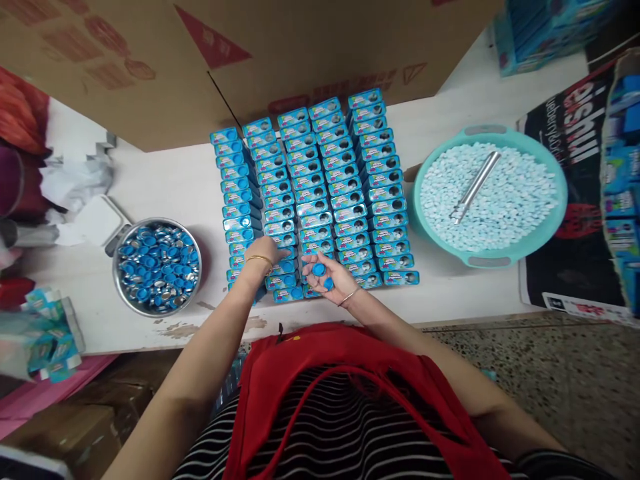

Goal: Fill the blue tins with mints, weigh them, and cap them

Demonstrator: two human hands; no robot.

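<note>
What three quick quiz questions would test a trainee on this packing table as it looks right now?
1. True or false: the metal scoop lies in the steel bowl of blue caps.
2. Which hand holds loose blue caps: A) left hand B) right hand C) neither?
3. Fill in: the left hand rests on the rows of blue ____.

Key: 1 false, the scoop lies in the teal basin of pale candies; 2 B; 3 tins.
</note>
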